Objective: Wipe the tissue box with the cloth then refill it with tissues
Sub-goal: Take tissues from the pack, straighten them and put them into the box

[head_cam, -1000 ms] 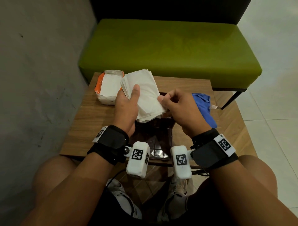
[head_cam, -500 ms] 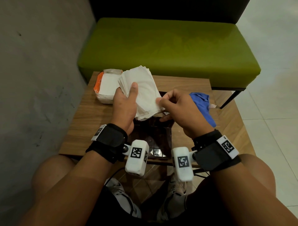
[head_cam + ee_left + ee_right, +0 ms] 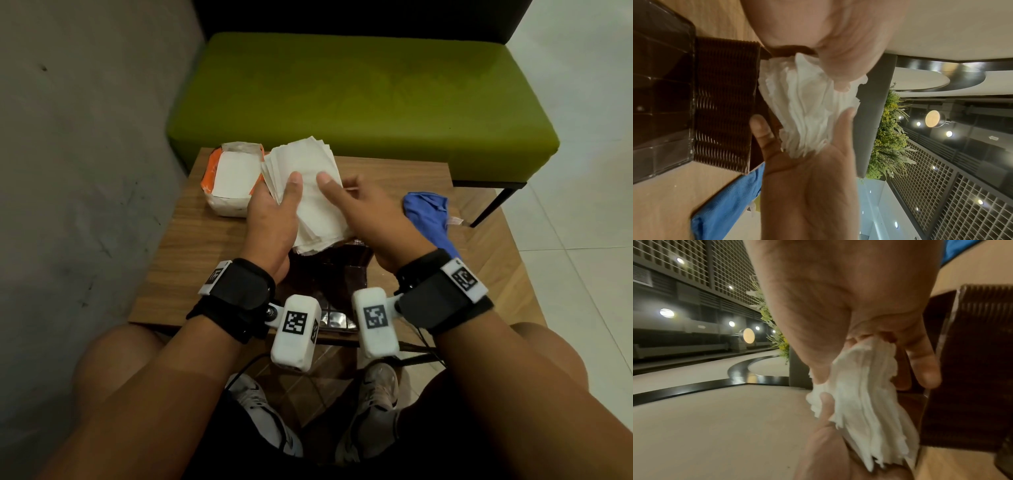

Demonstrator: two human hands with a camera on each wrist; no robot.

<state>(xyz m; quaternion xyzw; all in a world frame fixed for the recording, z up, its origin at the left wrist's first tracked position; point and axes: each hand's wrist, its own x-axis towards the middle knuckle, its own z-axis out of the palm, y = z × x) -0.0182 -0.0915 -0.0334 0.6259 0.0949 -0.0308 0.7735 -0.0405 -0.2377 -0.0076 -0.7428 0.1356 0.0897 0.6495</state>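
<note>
Holding a thick stack of white paper tissues (image 3: 310, 192) with both hands, left hand (image 3: 270, 219) and right hand (image 3: 370, 219) each grasping a side, thumbs on top. Hanging just above the dark brown ribbed tissue box (image 3: 723, 113) on the wooden table (image 3: 202, 246). Lying near the right hand, a crumpled blue cloth (image 3: 430, 216).

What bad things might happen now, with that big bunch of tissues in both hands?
1. The tissue stack is fanned and uneven in the left hand and right hand, so sheets might slip out onto the table.
2. Its loose, ragged edges could crumple or catch on the rim of the dark tissue box when pushed in.
3. The blue cloth lies close to the right wrist, so it might get nudged off the table.
</note>
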